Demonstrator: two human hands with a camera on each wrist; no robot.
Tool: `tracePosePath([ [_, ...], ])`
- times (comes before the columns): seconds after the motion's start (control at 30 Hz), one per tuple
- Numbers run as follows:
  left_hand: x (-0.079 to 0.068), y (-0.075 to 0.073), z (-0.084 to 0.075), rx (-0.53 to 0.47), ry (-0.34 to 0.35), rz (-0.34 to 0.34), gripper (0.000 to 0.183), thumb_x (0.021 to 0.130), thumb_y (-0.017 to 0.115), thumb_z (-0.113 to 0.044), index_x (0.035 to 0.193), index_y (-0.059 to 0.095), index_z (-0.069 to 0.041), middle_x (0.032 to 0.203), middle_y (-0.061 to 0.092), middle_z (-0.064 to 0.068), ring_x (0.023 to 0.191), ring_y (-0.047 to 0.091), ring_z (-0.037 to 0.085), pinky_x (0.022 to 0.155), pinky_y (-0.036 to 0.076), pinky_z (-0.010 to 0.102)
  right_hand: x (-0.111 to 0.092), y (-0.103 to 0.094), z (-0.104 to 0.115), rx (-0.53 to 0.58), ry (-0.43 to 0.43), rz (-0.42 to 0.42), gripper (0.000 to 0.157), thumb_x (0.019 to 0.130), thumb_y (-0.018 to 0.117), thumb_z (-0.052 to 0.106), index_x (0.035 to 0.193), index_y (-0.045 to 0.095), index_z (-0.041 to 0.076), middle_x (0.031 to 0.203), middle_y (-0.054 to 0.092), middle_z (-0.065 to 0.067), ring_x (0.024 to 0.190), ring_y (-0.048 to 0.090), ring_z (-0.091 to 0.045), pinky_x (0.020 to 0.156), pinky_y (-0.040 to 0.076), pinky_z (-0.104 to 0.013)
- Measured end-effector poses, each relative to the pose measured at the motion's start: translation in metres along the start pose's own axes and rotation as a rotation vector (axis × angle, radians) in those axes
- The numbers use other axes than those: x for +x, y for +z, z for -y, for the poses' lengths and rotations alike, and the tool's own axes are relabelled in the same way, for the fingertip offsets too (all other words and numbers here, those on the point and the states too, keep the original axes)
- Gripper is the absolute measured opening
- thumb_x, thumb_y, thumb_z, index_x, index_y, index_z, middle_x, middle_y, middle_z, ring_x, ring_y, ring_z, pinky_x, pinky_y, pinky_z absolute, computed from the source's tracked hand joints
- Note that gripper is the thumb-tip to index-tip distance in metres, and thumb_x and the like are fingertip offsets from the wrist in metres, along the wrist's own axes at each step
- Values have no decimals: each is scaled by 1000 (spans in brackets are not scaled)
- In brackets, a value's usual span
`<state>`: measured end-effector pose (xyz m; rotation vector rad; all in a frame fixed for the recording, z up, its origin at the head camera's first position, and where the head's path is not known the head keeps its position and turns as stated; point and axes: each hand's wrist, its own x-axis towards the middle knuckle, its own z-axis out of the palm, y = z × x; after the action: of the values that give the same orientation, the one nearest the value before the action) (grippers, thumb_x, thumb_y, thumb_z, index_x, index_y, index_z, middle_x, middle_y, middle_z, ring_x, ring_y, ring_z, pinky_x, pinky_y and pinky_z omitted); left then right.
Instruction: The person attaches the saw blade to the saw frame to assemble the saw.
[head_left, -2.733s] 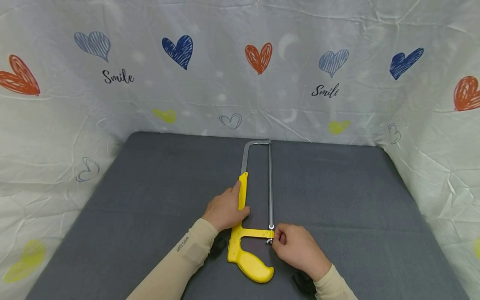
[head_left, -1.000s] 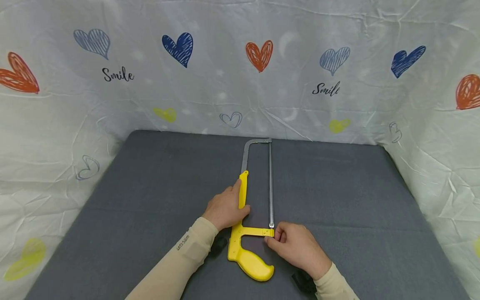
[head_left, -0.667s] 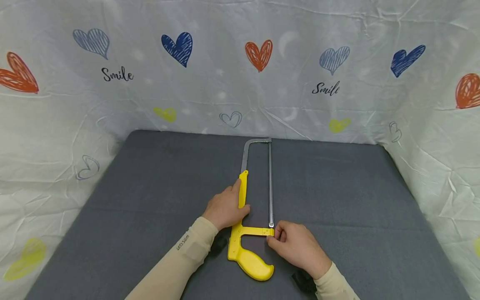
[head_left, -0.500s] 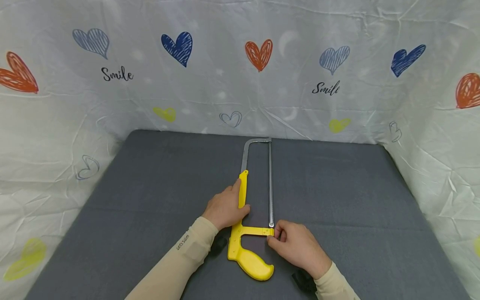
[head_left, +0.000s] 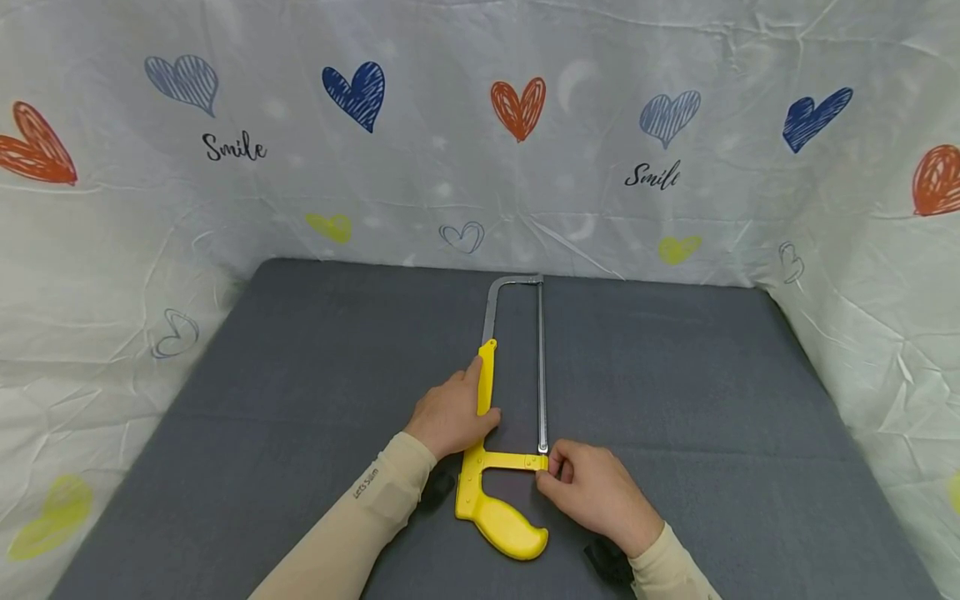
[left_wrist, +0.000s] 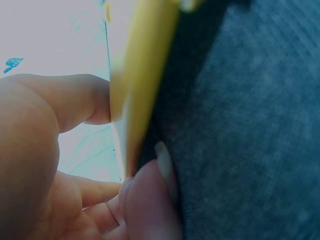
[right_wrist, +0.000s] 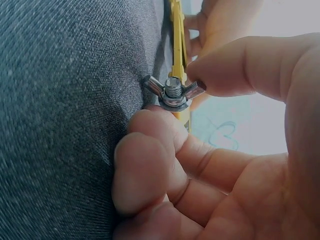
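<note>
A hacksaw (head_left: 512,530) with a yellow handle and frame and a grey metal front bow lies on a dark grey cloth. My left hand (head_left: 452,417) grips the yellow upper frame, thumb on the inner side. In the left wrist view, fingers and thumb bear on the blurred yellow bar (left_wrist: 142,75). At the near end of the blade (head_left: 542,367), my right hand (head_left: 600,492) pinches a wing nut (right_wrist: 174,95). The right wrist view shows the thumb against one wing and curled fingers just under the nut; the threaded end pokes through it.
The grey cloth-covered table (head_left: 712,400) spreads around the saw. A white curtain (head_left: 442,158) with printed hearts hangs behind and along both sides. Dark wrist devices (head_left: 607,562) sit under the sleeves.
My right thumb has swung across the wing nut, covering it in the head view, then slid slightly back to the right. The left hand and hacksaw hold still.
</note>
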<state>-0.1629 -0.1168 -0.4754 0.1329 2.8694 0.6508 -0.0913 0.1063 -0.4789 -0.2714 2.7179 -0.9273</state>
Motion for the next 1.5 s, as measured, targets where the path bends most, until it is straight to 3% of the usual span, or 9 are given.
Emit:
tracePosePath([
  [1.5, 0, 0, 0, 12, 17, -4, 88, 90, 65, -41, 161, 24, -8, 143, 56, 18, 93, 67, 31, 89, 55, 48, -1, -2, -1, 22, -38, 21, 13, 87, 69, 22, 77, 61, 24, 56, 51, 7, 43, 43, -10, 42, 35, -26],
])
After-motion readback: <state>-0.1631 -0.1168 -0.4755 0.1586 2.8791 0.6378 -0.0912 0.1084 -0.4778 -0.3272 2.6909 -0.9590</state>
